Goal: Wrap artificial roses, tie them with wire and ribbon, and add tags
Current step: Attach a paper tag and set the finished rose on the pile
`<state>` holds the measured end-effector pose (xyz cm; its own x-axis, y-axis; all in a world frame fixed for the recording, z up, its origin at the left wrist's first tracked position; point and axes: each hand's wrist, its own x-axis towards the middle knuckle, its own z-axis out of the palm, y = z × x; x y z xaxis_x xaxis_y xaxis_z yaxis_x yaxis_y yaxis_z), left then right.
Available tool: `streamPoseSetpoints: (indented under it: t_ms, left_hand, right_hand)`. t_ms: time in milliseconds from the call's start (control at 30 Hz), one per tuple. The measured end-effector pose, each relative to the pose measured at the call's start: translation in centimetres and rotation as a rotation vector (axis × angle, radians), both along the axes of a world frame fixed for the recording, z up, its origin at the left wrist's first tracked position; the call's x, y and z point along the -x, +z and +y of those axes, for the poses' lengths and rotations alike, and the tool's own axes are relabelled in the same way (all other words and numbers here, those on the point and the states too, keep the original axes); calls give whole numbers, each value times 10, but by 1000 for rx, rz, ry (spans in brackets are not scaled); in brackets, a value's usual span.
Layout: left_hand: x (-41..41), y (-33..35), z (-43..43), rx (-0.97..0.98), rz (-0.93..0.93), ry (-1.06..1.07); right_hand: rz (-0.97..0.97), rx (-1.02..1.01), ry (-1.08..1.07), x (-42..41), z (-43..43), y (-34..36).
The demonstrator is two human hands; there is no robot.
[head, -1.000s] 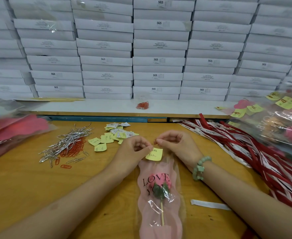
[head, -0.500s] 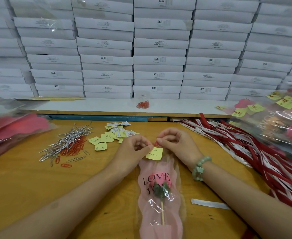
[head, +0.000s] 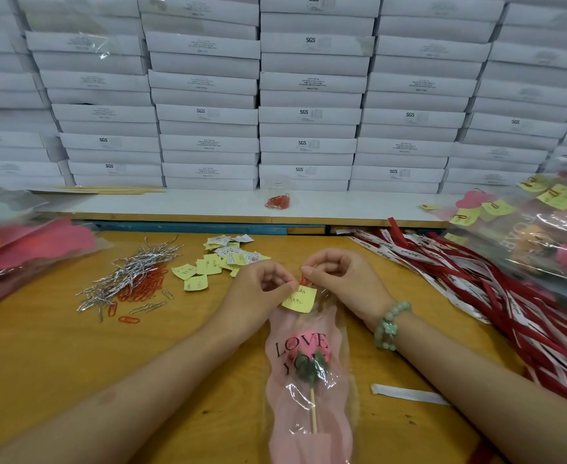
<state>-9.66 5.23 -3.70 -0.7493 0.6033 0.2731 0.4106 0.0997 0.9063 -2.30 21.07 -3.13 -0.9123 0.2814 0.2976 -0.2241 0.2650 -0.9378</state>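
At the top of the pink sleeve point(head: 308, 413) lying on the table point(head: 57, 363), the left hand point(head: 258, 289) pinches the yellow tag point(head: 300, 300) while the right hand point(head: 339, 279) pinches a red paper clip point(head: 303, 280) onto it. The rose point(head: 308, 351) is wrapped already, but there's no wire or ribbon on it yet by the look of it.

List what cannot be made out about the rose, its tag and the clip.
All in the head view:
- The paper clip: mostly covered by fingers of the right hand; whether it grips the wrapper yet is unclear.
- The tag: handwriting too small to read; left corner under the left hand.
- The wrapper: bottom cut off by the lower edge.
- The boxes: fine print blurred.
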Motion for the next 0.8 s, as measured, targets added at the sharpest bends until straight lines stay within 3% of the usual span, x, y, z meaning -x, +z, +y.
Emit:
streamPoseSetpoints:
  t_ms: [300,467,800]
  left_hand:
    - [1,0,1,-19,-15,0]
    - [2,-1,1,-43,-38,-16]
    - [1,-1,0,-47,-48,-40]
  right_hand:
    - [-3,-8,13,1,1,-1]
    - [55,67,-100,2,4,-1]
    - [-22,-44,-71,2,4,-4]
